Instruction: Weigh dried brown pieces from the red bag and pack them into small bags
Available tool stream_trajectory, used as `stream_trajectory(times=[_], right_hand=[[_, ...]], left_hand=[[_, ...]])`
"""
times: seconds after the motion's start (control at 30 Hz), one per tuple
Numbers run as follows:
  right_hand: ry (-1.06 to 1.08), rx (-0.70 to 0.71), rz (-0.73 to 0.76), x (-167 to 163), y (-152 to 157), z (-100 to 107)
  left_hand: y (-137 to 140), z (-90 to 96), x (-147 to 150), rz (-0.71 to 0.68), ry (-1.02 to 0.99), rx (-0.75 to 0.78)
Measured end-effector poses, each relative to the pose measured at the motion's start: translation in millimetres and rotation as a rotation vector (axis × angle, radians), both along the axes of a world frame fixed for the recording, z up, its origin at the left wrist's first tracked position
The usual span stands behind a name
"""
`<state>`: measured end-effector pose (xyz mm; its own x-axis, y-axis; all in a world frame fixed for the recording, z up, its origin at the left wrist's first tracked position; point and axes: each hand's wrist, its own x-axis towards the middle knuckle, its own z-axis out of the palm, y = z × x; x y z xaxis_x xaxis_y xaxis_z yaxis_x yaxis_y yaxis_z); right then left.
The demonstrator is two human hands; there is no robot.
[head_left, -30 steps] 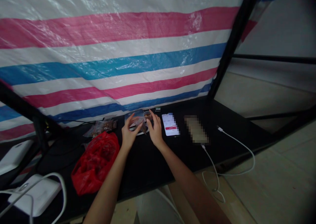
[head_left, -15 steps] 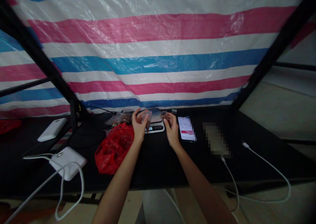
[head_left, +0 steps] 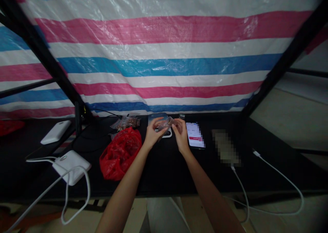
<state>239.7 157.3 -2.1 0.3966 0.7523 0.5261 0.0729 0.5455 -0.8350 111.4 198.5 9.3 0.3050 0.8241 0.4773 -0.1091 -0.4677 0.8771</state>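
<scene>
My left hand (head_left: 153,133) is closed on a small clear plastic bag (head_left: 163,124). Against the bag's mouth, my right hand (head_left: 181,132) grips a small clear cup (head_left: 171,121), which looks tilted toward it. Fingers and glare hide much of both, so how much is inside each cannot be made out. Under and behind the hands lies a digital scale (head_left: 167,134) with a shiny plate, partly covered by them. Left of my left hand are small filled bags (head_left: 128,122) with brown contents and a crumpled red plastic bag (head_left: 120,154).
A lit phone (head_left: 195,135) lies right of my hands, beside a blurred-out device (head_left: 225,147) on a cable. Farther right rests a white cable plug (head_left: 256,153). Two white boxes, a corded one (head_left: 71,168) and a plain one (head_left: 55,132), sit left. Striped sheeting (head_left: 164,65) hangs behind the black table (head_left: 166,178).
My hands have come together over the scale. The cup in my right hand has moved left and tipped to meet the plastic bag, which my left hand has carried slightly right.
</scene>
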Motion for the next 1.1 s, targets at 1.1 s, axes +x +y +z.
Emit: stream_trajectory(times=[1.1], right_hand=[[-0.038, -0.076, -0.144, 8.9, 16.8, -20.3]], left_hand=[[84.2, 22.2, 8.1, 0.16, 0.589, 0.297]])
